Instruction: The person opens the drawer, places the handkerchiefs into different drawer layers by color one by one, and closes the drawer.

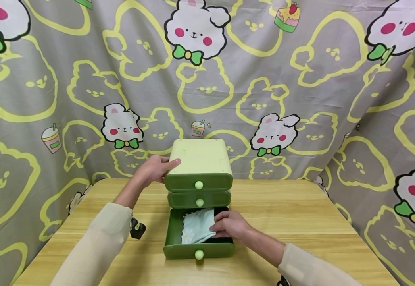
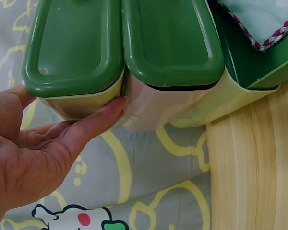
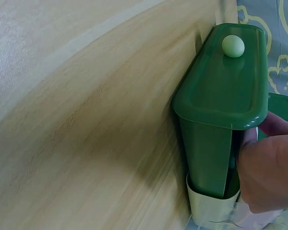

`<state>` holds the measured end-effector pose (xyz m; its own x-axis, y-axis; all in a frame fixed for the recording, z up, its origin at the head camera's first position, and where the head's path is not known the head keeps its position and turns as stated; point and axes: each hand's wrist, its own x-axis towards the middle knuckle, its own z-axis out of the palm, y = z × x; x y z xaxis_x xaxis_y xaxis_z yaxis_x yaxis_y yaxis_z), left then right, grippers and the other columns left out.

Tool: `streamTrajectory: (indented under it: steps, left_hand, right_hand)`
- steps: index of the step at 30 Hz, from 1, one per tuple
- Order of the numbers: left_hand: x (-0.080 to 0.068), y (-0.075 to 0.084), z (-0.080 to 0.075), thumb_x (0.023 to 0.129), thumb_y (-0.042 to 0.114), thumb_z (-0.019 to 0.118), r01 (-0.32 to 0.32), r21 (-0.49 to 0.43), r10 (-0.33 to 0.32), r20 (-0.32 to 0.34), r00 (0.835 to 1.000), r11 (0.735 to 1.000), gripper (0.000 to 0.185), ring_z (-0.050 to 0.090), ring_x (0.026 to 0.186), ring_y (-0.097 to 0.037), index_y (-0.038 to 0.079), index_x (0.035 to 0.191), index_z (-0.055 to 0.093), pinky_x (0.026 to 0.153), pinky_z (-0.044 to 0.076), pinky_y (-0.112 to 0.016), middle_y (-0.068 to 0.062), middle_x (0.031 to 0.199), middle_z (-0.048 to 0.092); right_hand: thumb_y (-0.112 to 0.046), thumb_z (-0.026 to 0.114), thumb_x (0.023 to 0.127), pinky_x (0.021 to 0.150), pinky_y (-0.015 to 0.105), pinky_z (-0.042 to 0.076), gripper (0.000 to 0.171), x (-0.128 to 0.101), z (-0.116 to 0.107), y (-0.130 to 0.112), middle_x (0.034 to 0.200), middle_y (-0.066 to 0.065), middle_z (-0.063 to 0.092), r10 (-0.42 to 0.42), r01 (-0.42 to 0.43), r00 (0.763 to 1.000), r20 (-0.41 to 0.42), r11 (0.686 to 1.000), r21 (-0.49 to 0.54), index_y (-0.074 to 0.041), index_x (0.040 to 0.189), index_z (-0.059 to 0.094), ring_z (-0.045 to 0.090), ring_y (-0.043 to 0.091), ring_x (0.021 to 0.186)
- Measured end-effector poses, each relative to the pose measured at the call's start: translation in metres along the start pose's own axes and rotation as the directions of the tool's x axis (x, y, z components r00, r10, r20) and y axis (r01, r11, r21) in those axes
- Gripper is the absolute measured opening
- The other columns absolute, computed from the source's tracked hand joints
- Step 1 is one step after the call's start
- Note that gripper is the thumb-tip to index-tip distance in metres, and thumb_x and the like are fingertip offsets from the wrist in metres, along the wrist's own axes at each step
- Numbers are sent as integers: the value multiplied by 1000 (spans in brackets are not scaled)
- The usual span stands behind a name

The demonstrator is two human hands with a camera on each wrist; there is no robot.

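Note:
A three-tier desktop drawer cabinet (image 1: 198, 155), pale yellow with green drawer fronts, stands on the wooden table. My left hand (image 1: 154, 169) holds its upper left side, thumb over the top edge; in the left wrist view, the hand (image 2: 48, 143) spans the side of the top tier. The bottom drawer (image 1: 179, 251) is pulled out, the two above it closed. Inside it lies a folded mint cloth (image 1: 197, 226) with a daisy and braided edging. At its right edge, my right hand (image 1: 234, 226) pinches the cloth. In the right wrist view, the drawer wall mostly hides the fingertips.
The wooden table (image 1: 279, 214) extends on both sides of the cabinet. A patterned curtain (image 1: 214, 95) hangs behind and around it. Black devices are strapped at the wrists, the left one (image 1: 137, 229) hanging beside the sleeve. Round pale knobs stick out from the drawer fronts.

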<state>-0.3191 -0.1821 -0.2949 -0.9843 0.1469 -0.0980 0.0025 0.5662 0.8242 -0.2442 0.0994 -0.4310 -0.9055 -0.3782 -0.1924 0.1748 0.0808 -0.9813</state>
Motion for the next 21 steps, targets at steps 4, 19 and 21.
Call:
streamTrajectory:
  steps: [4, 19, 21]
  left_hand:
    - [0, 0, 0, 102, 48, 58, 0, 0, 0, 3, 1000, 1000, 64, 66, 75, -15, 2, 145, 54, 73, 60, -33, -9, 91, 69]
    - [-1, 1, 1, 102, 50, 57, 14, -4, -14, 11, 1000, 1000, 65, 67, 77, -17, 4, 147, 53, 74, 60, -34, -9, 92, 70]
    - [-2, 1, 0, 102, 50, 57, 12, -3, -12, 9, 1000, 1000, 64, 67, 77, -17, 4, 147, 53, 73, 60, -33, -9, 92, 70]
  right_hand:
    - [9, 68, 86, 79, 38, 62, 31, 2, 4, 0, 89, 15, 67, -29, 31, 998, -64, 999, 24, 21, 111, 57, 72, 17, 75]
    - [10, 70, 84, 75, 37, 63, 29, 11, 8, 2, 92, 20, 68, -45, 41, 982, -182, 999, -25, 22, 109, 60, 72, 19, 74]
    - [10, 69, 84, 77, 37, 62, 30, 10, 7, 1, 93, 20, 68, -36, 30, 986, -164, 999, -37, 22, 109, 59, 72, 20, 78]
